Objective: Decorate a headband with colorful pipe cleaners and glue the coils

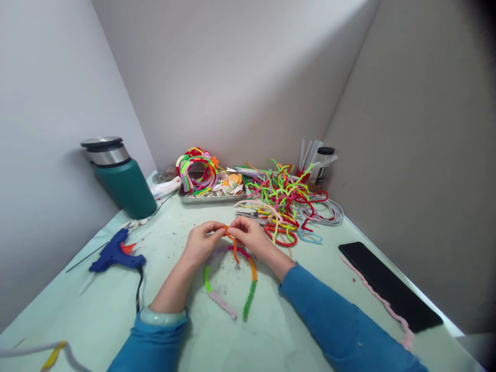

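A headband [248,299] wrapped in pink, green, purple and orange pipe cleaners lies as an arch on the pale green table [96,310] in front of me. An orange pipe cleaner [233,244] rises from its top. My left hand [201,240] and my right hand [250,233] meet above the arch, the fingers of each pinched on that orange strand. Both forearms wear blue sleeves, and a pale bangle sits on my left wrist.
A blue glue gun [114,253] lies at the left, its cord running toward me. Behind it stands a green flask [122,178]. A metal tray [211,196] of finished headbands and a heap of loose pipe cleaners [287,201] fill the back. A black phone [387,284] lies at the right.
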The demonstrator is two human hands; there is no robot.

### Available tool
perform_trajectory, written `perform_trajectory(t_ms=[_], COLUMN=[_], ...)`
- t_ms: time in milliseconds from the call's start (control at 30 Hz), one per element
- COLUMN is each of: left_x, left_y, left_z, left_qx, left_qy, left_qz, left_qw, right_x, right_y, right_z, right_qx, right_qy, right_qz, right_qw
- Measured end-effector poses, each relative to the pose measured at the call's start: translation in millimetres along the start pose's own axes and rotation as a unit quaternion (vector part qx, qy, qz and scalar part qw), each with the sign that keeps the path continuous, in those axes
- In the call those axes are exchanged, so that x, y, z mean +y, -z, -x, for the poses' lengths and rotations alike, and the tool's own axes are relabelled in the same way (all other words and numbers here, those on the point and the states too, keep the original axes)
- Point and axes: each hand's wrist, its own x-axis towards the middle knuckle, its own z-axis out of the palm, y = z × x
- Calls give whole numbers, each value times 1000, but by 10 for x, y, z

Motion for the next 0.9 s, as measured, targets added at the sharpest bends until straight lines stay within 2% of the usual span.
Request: perform_trajectory(t_ms=[133, 267, 433, 600, 733, 800, 900], left_x=[-24, -35, 35, 99, 118, 113, 96], left_y=[2, -1, 3, 26, 33, 30, 16], left_z=[-13, -18, 11, 60, 75, 69, 62], left_qx=[12, 20, -34, -92, -118, -107, -104], left_qy=[29, 33, 85, 103, 131, 148, 170], left_qz=[25, 6, 82, 253, 362, 376, 376], left_qw=[999, 999, 992, 957, 915, 908, 905], right_x=[-18, -39, 14, 14, 23, 44, 64], right_y=[-7, -22, -12, -8, 37, 75, 106], right_z=[31, 98, 88, 56, 23, -1, -27], right_qx=[76, 34, 57, 43, 12, 2, -30], right_qy=[69, 146, 142, 131, 49, -15, -83], right_qz=[108, 237, 279, 240, 175, 107, -84], right_qw=[989, 960, 948, 961, 983, 994, 993])
